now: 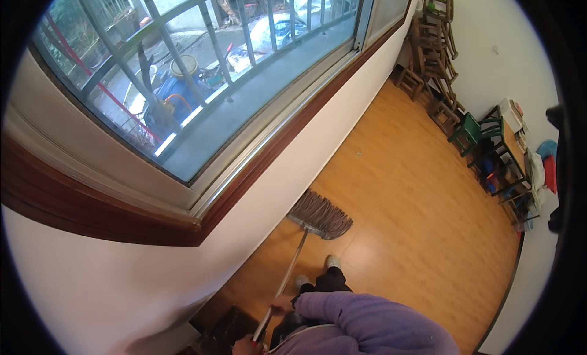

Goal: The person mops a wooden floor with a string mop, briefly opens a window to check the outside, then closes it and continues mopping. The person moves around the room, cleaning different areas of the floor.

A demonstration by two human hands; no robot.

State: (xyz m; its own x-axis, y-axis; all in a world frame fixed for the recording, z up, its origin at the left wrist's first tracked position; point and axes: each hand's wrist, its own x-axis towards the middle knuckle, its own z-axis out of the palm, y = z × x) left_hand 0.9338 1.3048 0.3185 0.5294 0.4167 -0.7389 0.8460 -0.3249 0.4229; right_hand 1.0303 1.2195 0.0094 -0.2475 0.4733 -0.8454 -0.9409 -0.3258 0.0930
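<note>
Forward, the mop [321, 214] extends past the right hand [282, 305].

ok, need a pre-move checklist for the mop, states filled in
1. Right hand closed on the long, pale, straight mop handle: ok.
2. Left hand gripping lower, near the picture's edge: ok.
3. Wide grey-brown string mop head down on the orange-brown wood-look floor: ok.
4. Light-coloured shoe clear of the strands: ok.
5. Mop head clear of the white wall: cannot tell, its left end is very close.
6. Strands damp: cannot tell.
</note>
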